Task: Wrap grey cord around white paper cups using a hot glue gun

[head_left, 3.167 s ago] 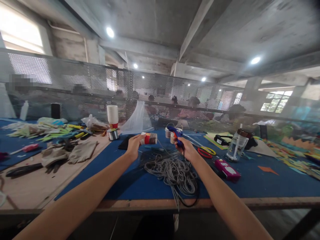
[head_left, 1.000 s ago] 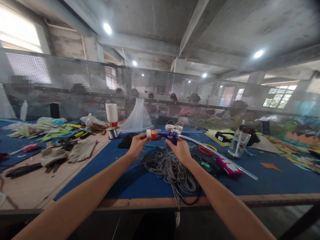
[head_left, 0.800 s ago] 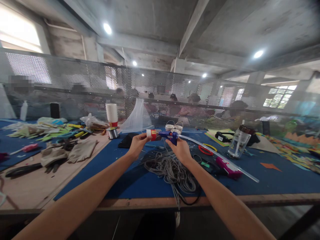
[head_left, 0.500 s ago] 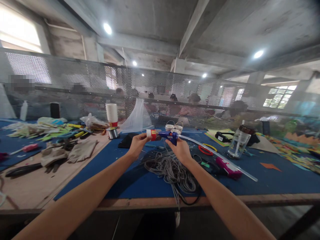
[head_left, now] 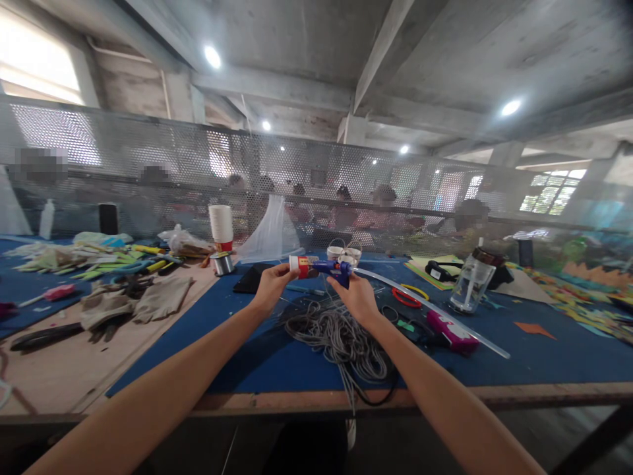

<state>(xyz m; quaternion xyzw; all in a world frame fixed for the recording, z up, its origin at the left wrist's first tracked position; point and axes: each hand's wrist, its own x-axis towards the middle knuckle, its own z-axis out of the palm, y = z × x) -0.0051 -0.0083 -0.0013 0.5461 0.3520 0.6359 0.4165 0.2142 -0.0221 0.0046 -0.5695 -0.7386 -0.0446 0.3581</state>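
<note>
My left hand is closed on a red and white paper cup, held sideways above the table. My right hand grips a blue hot glue gun by its handle. The gun's front end points left, at or touching the cup; I cannot tell which. A long clear glue stick sticks out of the gun's back and slants down to the right. Below my hands lies a tangled heap of grey cord. Two small white cups with thin handles stand just behind the gun.
A stack of paper cups stands behind a wire spool. Work gloves and pliers lie left. To the right are a magenta box, red-handled scissors and a glass jar. A perforated metal screen borders the back.
Almost nothing differs. Both hands keep the cup and glue gun in nearly the same place.
</note>
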